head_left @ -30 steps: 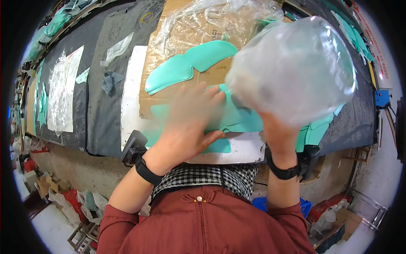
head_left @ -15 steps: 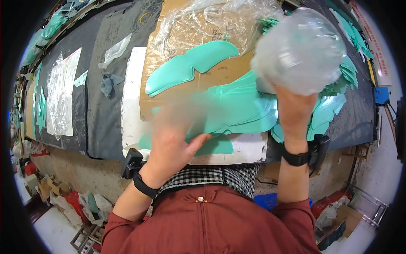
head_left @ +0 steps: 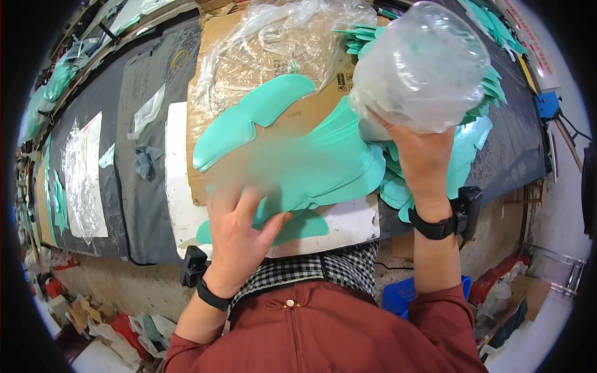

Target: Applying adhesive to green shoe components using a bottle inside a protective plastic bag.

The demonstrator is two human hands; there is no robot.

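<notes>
My right hand [head_left: 423, 158] is closed around the lower end of a bulging bundle of clear plastic film [head_left: 423, 68]. What lies inside the bundle cannot be made out; a grey part [head_left: 373, 129] shows beside the fingers. Below and left of it, a fanned stack of thin green curved sheets [head_left: 336, 165] spreads over a white board [head_left: 354, 222]. My left hand [head_left: 239, 217] rests at the stack's left end, thumb and fingers apart, fingertips smeared by blur. Another green sheet piece [head_left: 249, 118], notched and wing-shaped, lies on the cardboard [head_left: 202, 81] beyond.
Crumpled clear film [head_left: 273, 37] covers the far cardboard. More green sheets [head_left: 460, 155] are piled under and right of the bundle. To the left, a dark table cover [head_left: 140, 205] carries a grey scrap [head_left: 147, 161] and a film-covered paper [head_left: 87, 180]. A blue basket [head_left: 398, 297] stands below the table edge.
The whole view has shifted, so the table appears further left. My left hand still touches the stack, its fingers showing more clearly. My right hand keeps hold of the plastic bundle.
</notes>
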